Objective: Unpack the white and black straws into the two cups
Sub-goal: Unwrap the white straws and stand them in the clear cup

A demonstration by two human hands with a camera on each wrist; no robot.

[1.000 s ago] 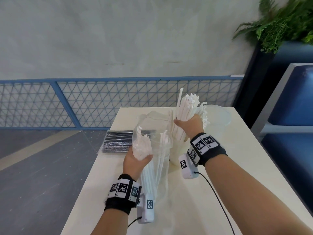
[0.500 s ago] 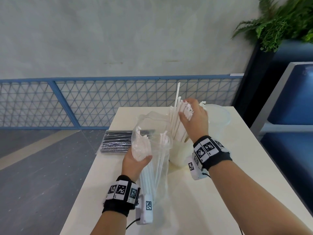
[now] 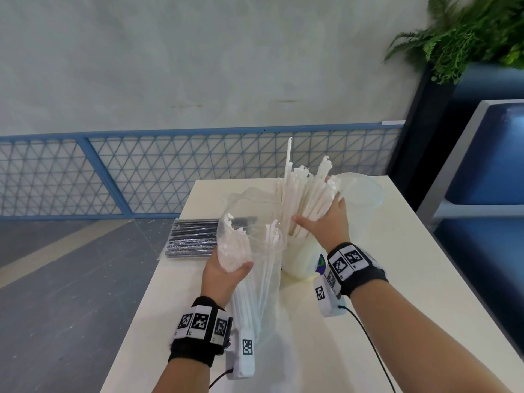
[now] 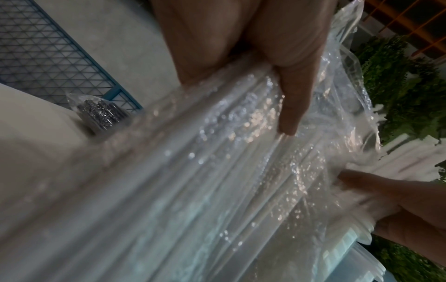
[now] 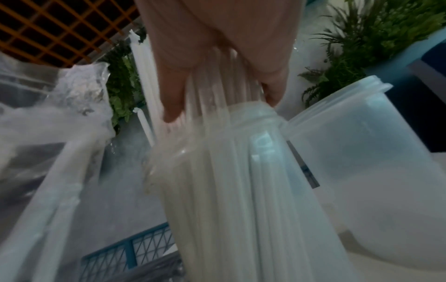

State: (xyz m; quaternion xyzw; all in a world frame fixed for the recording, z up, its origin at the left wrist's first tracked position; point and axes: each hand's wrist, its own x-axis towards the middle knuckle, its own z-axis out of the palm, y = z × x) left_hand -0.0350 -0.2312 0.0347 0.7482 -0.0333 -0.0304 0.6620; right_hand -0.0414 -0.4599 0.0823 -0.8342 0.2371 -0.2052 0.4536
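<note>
My left hand [image 3: 228, 275] grips a clear plastic bag [image 3: 255, 222] that stands on the table with several white straws [image 3: 266, 268] in it. The left wrist view shows the thumb [image 4: 289, 106] pressing the crinkled bag [image 4: 217, 171]. My right hand [image 3: 321, 215] wraps a fanned bundle of white straws [image 3: 303, 191] standing in the near translucent cup [image 3: 300, 259]. In the right wrist view, thumb and fingers [image 5: 171, 95] clasp this bundle above the cup [image 5: 241, 190]. An empty second cup [image 3: 361, 198] stands just right of it. A sealed pack of black straws [image 3: 192, 236] lies at the table's left edge.
The white table [image 3: 397, 279] has its left edge beside a grey floor and a blue mesh fence [image 3: 141, 177] behind. A plant [image 3: 467, 32] and a blue seat [image 3: 487, 165] stand to the right. The empty cup [image 5: 362, 152] nearly touches the filled one.
My right hand rose to the straw tips, then came back down onto the bundle, which now fans out wider in the cup. My left hand kept its hold on the bag.
</note>
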